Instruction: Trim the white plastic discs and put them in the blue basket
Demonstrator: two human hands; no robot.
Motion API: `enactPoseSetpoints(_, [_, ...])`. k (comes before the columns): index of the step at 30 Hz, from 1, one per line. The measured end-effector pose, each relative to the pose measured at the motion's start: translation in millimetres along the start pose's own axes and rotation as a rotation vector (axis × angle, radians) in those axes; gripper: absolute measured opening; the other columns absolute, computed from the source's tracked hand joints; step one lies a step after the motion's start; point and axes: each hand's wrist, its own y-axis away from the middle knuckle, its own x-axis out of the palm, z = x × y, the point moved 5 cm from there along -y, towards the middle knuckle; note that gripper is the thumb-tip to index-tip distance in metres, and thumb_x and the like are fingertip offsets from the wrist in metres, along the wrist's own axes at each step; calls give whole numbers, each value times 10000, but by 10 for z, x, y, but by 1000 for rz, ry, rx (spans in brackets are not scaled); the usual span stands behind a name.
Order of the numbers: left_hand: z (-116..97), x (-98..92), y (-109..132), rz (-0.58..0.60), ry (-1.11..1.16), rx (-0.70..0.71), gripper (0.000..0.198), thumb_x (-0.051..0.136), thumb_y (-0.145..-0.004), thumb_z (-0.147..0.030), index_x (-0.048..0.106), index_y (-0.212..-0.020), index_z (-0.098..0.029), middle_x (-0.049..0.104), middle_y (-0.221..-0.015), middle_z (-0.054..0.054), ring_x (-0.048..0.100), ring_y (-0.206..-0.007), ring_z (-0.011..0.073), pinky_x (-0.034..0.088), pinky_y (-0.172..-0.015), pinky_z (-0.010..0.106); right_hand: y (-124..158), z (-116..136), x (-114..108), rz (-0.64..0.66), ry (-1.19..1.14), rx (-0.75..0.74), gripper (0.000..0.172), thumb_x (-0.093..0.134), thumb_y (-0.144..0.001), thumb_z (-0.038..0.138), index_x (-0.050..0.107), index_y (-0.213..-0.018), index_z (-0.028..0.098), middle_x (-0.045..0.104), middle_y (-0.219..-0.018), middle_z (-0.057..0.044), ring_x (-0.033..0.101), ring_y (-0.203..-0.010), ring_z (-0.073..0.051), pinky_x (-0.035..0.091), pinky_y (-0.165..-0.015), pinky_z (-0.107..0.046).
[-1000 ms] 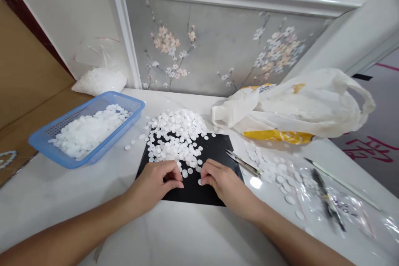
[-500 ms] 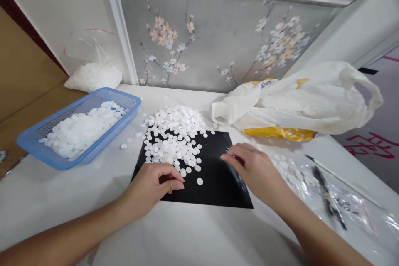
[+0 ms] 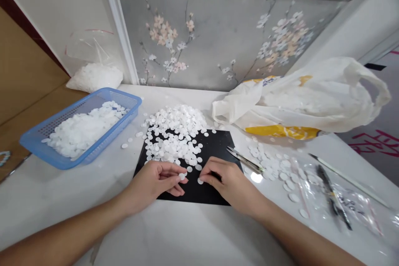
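White tabletop (image 3: 149, 237) is exposed along the near edge. Right rear is taken up by a white plastic bag (image 3: 299, 106), left by a blue basket (image 3: 107, 138). Black mat (image 3: 218, 145): far edge overrun by the disc heap (image 3: 179, 120), surface exposed to its right. Left hand (image 3: 152, 183) and right hand (image 3: 230, 183) are held over the near half, narrow gap between. Snips (image 3: 249, 163) are laid across the right edge. One disc (image 3: 182, 176) is pinched in left fingers; a second disc (image 3: 200, 181) is met by right fingertips, gripped or not cannot be told
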Motion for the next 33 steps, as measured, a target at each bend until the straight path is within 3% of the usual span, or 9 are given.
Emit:
enactPoseSetpoints(4, [11,-7,-12,6,-20,9,350,699,-741,-395,688,-965,-126,737,-891,99,703,-715,176,576,-713,300,1,-69,-80,-74,-76,109,144,465,-907,273,535,-793,219,608,-735,11,519,-613,-134,396,-565,-263])
enactPoseSetpoints(10, [18,-20,-19,16,-14,21,321,686,-758,-376,684,-960,-126,735,-877,90,705,-726,169,571,-714,277,6,-175,-88,31,-502,266,127,508,-863,320,445,-854,210,665,-790,-16,567,-613,-119,383,-488,-222])
enactPoseSetpoints(15, [16,-10,-25,18,-22,15,339,699,-740,-387,686,-944,-117,735,-874,99,705,-712,174,571,-700,285,10,-182,-55,65,-564,310,186,585,-787,347,512,-863,193,672,-767,-20,599,-620,-125,407,-476,-216])
enactPoseSetpoints(19, [-7,2,-19,13,-33,10,341,705,-729,-394,684,-926,-117,736,-861,97,704,-714,177,570,-708,293,0,-186,-114,29,-488,270,167,556,-806,340,580,-854,182,641,-769,-11,583,-631,-115,445,-526,-232])
enactPoseSetpoints(22, [-23,1,-10,14,-39,11,331,703,-730,-398,683,-919,-127,736,-853,86,703,-725,178,571,-709,290,5,-245,-196,22,-399,278,121,565,-807,301,546,-766,188,600,-691,20,543,-586,-102,418,-508,-220])
enactPoseSetpoints(26, [-37,-10,6,23,-35,15,349,687,-745,-408,680,-950,-125,733,-868,85,707,-740,183,571,-717,290,34,-229,-249,119,-337,227,77,476,-844,187,533,-794,202,618,-728,19,547,-595,-104,402,-507,-215])
enactPoseSetpoints(28, [-38,-13,12,25,-25,8,363,670,-760,-418,677,-966,-119,734,-881,95,711,-755,191,570,-731,295,50,-168,-251,148,-254,163,177,417,-865,141,578,-856,213,627,-763,11,560,-644,-113,419,-558,-226])
enactPoseSetpoints(30, [-36,-12,16,26,-10,-2,374,649,-776,-427,675,-976,-111,735,-890,108,714,-775,202,568,-750,304,61,-99,-225,163,-147,104,197,447,-861,132,621,-860,224,623,-775,10,555,-666,-120,421,-597,-234])
enactPoseSetpoints(33, [-32,-6,19,25,20,-16,374,627,-794,-425,672,-984,-106,737,-901,118,715,-799,212,563,-773,312,75,-7,-120,238,-48,7,97,588,-803,134,637,-787,216,595,-782,11,540,-636,-117,409,-576,-226])
